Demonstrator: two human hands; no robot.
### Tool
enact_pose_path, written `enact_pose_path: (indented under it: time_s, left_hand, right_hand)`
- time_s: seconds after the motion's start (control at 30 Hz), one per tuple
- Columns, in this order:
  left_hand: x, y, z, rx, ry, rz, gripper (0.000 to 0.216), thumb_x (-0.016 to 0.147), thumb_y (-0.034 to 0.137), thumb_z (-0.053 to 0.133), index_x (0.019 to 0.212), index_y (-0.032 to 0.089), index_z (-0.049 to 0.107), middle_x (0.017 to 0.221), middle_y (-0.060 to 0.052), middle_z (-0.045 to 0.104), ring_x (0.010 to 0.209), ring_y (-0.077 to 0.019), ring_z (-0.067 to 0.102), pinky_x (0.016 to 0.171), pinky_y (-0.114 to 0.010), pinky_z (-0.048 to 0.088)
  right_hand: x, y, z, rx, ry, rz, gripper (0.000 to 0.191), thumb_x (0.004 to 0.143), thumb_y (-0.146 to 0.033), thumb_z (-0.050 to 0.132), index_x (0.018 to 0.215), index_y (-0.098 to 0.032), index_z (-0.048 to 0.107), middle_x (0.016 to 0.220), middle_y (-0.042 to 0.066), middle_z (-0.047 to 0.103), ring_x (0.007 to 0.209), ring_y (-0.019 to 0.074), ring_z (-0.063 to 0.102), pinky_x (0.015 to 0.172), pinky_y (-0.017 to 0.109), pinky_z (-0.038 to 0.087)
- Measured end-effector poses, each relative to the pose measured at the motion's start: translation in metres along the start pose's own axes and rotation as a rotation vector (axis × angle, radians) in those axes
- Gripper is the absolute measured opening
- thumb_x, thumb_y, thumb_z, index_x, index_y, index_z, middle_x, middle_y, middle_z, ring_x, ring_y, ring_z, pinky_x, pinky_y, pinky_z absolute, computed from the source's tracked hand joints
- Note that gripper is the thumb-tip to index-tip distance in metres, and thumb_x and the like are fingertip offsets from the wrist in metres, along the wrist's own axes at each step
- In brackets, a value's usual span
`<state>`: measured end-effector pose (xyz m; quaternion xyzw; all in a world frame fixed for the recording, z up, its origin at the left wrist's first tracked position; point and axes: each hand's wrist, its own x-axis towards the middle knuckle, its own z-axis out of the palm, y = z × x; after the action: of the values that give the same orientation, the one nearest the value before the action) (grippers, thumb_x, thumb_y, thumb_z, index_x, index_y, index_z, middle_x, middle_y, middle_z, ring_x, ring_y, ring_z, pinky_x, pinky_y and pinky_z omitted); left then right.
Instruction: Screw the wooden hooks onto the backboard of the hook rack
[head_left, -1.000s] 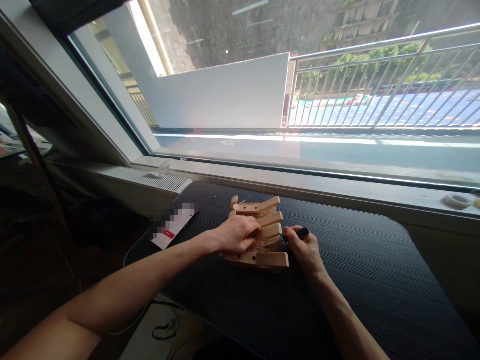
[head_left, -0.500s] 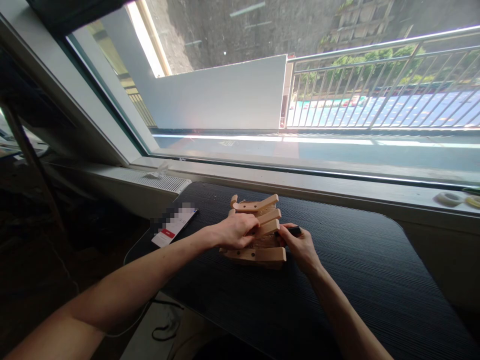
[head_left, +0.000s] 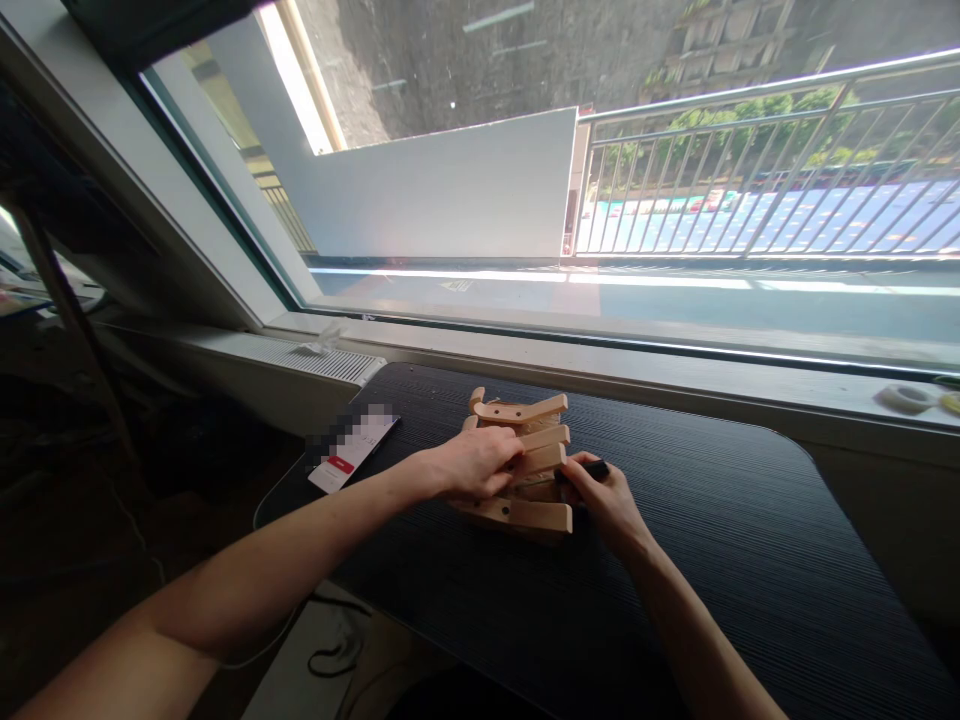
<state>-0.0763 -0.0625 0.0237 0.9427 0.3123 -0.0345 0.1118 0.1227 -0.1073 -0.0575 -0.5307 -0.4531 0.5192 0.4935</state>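
Several pale, curved wooden pieces (head_left: pixel 536 517) with dark round spots lie side by side on the black table, over something brown that may be crumpled paper or wrapping. My left hand (head_left: pixel 484 460) rests over the middle of the group, its fingers bent down and closed on one of the middle wooden pieces. My right hand (head_left: pixel 604 490) is at the right ends of these pieces, pinching a slim black pen-like tool (head_left: pixel 598 469). The tool's tip is close to the end of a middle piece; whether they touch is hidden.
A phone (head_left: pixel 334 470) with a lit screen lies to the left on the black table (head_left: pixel 720 560). Behind the table run a window sill (head_left: pixel 637 380) and a large window. Rolls of tape (head_left: pixel 905 399) sit on the sill at right. A cable (head_left: pixel 334 662) hangs below the table at left.
The wooden pieces have shifted and turned slightly, their far ends moving right. My right hand and the black tool have moved a little right and down. My left hand keeps its hold.
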Motion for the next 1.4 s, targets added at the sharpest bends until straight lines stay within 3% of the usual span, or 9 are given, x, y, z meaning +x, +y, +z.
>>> enact_pose_path:
  time_s: [0.1,0.23,0.53,0.6,0.83,1.1,1.2,1.3,1.4]
  left_hand:
    - [0.001,0.004,0.003,0.114,0.027,-0.026,0.017,0.079,0.026,0.055,0.089,0.015,0.063,0.100,-0.010,0.060,0.093,-0.0248,0.057,0.081,-0.036,0.043]
    - [0.002,0.007,0.009,0.165,0.095,-0.097,0.019,0.081,0.028,0.051,0.089,0.015,0.063,0.092,-0.011,0.064,0.089,-0.0261,0.059,0.083,-0.042,0.041]
    - [-0.002,0.002,0.009,0.108,0.166,-0.062,0.020,0.082,0.028,0.052,0.093,0.016,0.063,0.096,-0.009,0.066,0.097,-0.0252,0.058,0.090,-0.040,0.037]
    - [-0.001,0.001,0.011,0.131,0.159,-0.064,0.020,0.079,0.029,0.056,0.093,0.016,0.063,0.096,-0.010,0.067,0.100,-0.0264,0.057,0.095,-0.043,0.034]
    - [0.000,-0.001,0.011,0.150,0.177,-0.037,0.021,0.076,0.029,0.061,0.092,0.017,0.065,0.091,-0.008,0.069,0.102,-0.0266,0.055,0.102,-0.048,0.023]
    - [0.004,-0.002,0.013,0.126,0.192,-0.035,0.016,0.081,0.030,0.054,0.077,0.019,0.066,0.083,-0.005,0.068,0.099,-0.0277,0.057,0.104,-0.057,0.016]
    - [0.005,0.001,0.007,0.100,0.199,-0.062,0.018,0.081,0.032,0.055,0.078,0.018,0.065,0.088,-0.008,0.068,0.102,-0.0280,0.057,0.105,-0.054,0.019]
    - [0.002,0.001,-0.001,0.052,0.212,-0.060,0.016,0.080,0.030,0.055,0.079,0.017,0.064,0.090,-0.007,0.068,0.101,-0.0260,0.058,0.106,-0.053,0.020]
    - [-0.004,0.000,-0.009,-0.009,0.245,-0.085,0.013,0.082,0.025,0.052,0.079,0.018,0.063,0.086,-0.003,0.068,0.095,-0.0209,0.060,0.109,-0.052,0.016]
  right_hand:
    - [-0.009,-0.019,-0.022,-0.056,0.063,-0.027,0.032,0.072,-0.046,0.066,0.064,-0.016,0.060,0.049,-0.003,0.050,0.048,0.0101,0.044,0.047,0.024,0.034]
    - [-0.029,-0.050,-0.038,-0.191,0.368,-0.152,0.033,0.073,-0.049,0.064,0.069,-0.016,0.063,0.049,-0.002,0.052,0.048,0.0119,0.046,0.045,0.024,0.036]
    - [-0.045,-0.074,-0.010,-0.521,0.457,-0.326,0.025,0.076,-0.042,0.060,0.066,-0.020,0.063,0.054,-0.002,0.056,0.050,0.0123,0.050,0.051,0.025,0.040]
    - [-0.044,-0.081,-0.007,-0.562,0.427,-0.379,0.023,0.076,-0.041,0.060,0.067,-0.020,0.064,0.055,-0.002,0.058,0.050,0.0119,0.051,0.050,0.024,0.039]
    - [-0.016,-0.088,0.015,-0.732,-0.033,-0.456,0.026,0.080,-0.042,0.058,0.074,-0.019,0.069,0.063,0.000,0.064,0.054,0.0124,0.054,0.051,0.024,0.040]
    - [-0.020,-0.085,0.006,-0.730,0.174,-0.443,0.028,0.079,-0.045,0.057,0.071,-0.020,0.066,0.059,-0.001,0.060,0.052,0.0125,0.052,0.054,0.025,0.040]
    - [-0.028,-0.088,-0.008,-0.745,0.246,-0.490,0.027,0.081,-0.042,0.054,0.067,-0.020,0.062,0.071,0.001,0.063,0.062,0.0143,0.057,0.061,0.027,0.042]
    - [-0.027,-0.081,-0.021,-0.740,0.166,-0.472,0.026,0.083,-0.041,0.050,0.071,-0.021,0.063,0.083,0.004,0.065,0.073,0.0163,0.060,0.069,0.028,0.044]
    - [-0.020,-0.065,-0.024,-0.719,0.071,-0.312,0.031,0.084,-0.045,0.048,0.084,-0.020,0.067,0.078,0.003,0.067,0.071,0.0177,0.061,0.068,0.029,0.046]
